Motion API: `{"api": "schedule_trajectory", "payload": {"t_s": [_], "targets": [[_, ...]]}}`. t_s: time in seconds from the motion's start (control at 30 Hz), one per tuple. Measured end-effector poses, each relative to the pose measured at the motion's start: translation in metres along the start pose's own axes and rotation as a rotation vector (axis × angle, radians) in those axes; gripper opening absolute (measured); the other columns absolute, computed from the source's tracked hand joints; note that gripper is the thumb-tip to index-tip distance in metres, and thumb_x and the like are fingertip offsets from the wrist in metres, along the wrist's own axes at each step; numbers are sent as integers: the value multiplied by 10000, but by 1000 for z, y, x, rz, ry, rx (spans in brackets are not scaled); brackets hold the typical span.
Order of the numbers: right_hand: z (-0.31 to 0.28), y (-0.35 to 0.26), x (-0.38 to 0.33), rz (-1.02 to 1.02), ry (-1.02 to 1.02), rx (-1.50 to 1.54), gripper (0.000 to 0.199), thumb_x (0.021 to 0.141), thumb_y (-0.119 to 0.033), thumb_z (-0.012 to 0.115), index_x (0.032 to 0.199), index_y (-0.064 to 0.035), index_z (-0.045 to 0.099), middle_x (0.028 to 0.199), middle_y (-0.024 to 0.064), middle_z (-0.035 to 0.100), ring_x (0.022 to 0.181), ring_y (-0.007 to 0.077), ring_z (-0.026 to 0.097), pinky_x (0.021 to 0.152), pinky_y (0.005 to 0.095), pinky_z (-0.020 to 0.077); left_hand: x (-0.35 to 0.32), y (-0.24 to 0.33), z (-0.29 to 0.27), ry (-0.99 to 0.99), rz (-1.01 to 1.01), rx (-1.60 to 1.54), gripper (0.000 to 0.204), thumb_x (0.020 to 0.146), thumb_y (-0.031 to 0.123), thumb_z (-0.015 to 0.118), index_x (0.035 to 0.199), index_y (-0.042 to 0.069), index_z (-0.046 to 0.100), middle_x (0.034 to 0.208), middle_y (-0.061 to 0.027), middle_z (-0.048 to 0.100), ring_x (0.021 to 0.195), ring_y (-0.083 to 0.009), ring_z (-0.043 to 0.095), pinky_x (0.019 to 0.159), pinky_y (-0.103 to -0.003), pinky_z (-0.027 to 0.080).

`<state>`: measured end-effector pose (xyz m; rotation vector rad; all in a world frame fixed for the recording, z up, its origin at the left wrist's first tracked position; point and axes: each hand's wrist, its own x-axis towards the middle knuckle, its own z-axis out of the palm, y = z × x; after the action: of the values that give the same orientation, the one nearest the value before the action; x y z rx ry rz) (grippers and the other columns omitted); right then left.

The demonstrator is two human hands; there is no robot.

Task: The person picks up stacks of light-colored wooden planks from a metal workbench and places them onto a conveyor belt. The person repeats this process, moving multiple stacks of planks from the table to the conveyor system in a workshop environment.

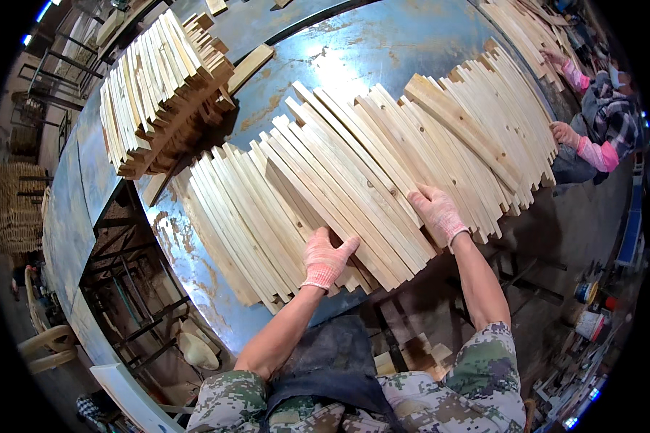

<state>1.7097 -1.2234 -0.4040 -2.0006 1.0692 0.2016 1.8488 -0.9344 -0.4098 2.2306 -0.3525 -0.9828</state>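
Note:
A wide fan of pale wooden slats (pixel 354 173) lies across a blue metal table (pixel 195 267). My left hand (pixel 325 260), in a pink knit glove, grips the near ends of slats in the middle of the fan. My right hand (pixel 438 213), gloved the same way, presses flat on the near ends of slats further right, fingers spread. Both forearms are bare and come up from the lower edge.
A tall stack of slats (pixel 159 86) stands at the back left of the table. A loose slat (pixel 249 66) lies beside it. Another person's gloved hands (pixel 567 133) work on slats at the far right. Paint cans (pixel 586 292) sit on the floor at right.

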Motion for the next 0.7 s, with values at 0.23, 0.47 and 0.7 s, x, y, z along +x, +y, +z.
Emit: {"api": "schedule_trajectory", "payload": {"t_s": [0.23, 0.47, 0.7], "targets": [[4, -31, 68, -190, -28, 146, 701, 1054, -574, 528, 1374, 34, 673, 1338, 276, 704, 1316, 393, 643, 1138, 417, 456, 22, 0, 1, 10, -5, 242, 1266, 902, 814, 566, 1662, -111, 156, 1730, -353, 159, 1631, -491, 77, 1332, -545, 44], [31, -140, 62, 142, -23, -330, 775, 1028, -679, 478, 1163, 25, 770, 1093, 275, 765, 1137, 426, 718, 1020, 486, 513, 32, 21, 4, -31, -217, -4, 1409, 771, 696, 811, 1653, -143, 101, 1705, -380, 207, 1625, -451, 182, 1336, -459, 163], [96, -102, -14, -3, 161, -5, 734, 1030, -641, 517, 1019, 45, 778, 1002, 329, 738, 1029, 467, 723, 901, 526, 535, -44, -4, -63, 90, -110, -425, 1340, 736, 407, 920, 1672, -87, 98, 1627, -339, 384, 1499, -410, 445, 1246, -421, 383]]}}
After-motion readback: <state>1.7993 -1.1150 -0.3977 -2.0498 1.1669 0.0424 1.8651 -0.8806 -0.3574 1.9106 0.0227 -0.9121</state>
